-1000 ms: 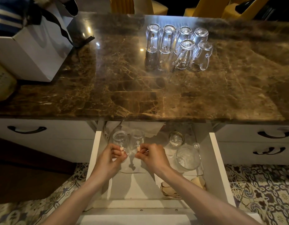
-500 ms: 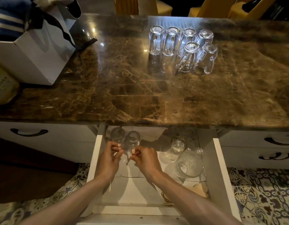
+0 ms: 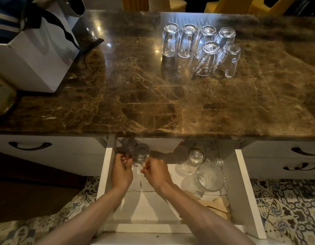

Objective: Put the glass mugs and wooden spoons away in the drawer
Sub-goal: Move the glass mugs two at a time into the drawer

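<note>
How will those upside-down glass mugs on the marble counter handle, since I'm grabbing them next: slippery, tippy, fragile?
The glass mugs look rigid and probably breakable; they stand close together, so a push may clink them. The marble counter is glossy, so they would likely slide. Tall and narrow, they might tip if nudged high.

Our left hand [image 3: 121, 171] holds the left mug [image 3: 128, 145], our right hand [image 3: 155, 171] the right mug [image 3: 142, 152], inside the drawer [image 3: 241, 183].

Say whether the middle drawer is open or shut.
Open: the drawer is pulled out from under the countertop, glassware visible inside.
</note>
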A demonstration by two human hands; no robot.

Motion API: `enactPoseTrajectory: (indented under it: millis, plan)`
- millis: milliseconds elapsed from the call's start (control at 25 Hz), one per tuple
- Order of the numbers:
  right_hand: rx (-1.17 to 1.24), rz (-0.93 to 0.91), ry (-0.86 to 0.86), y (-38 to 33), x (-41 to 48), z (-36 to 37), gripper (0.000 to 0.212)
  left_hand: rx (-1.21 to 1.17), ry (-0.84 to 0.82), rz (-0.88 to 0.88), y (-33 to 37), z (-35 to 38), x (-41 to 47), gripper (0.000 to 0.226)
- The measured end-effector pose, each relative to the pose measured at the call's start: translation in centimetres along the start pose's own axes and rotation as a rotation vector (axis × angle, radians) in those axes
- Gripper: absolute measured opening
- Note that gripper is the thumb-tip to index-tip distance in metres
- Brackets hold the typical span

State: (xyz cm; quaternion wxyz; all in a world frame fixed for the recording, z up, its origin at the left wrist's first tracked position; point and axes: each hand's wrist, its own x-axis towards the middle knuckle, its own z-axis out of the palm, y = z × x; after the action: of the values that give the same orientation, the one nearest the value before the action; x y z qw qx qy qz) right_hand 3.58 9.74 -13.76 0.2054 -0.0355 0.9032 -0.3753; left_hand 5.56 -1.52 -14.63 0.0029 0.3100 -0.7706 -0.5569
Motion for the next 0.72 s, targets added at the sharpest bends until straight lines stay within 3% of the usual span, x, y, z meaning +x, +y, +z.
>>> enactPoseTrajectory:
  millis: [480, 720]
  plan:
    - [0.042, 0.101, -0.006, 0.5, 0.7, 1.0, 0.004, -0.035, -0.075, -0.152, 0.3, 0.2, 0.2, 0.017]
    - [-0.006, 0.168, -0.300, 0.3, 1.7, -1.2, 0.024, -0.100, -0.288, -0.298, 2.8, -1.6, -0.1, 0.024]
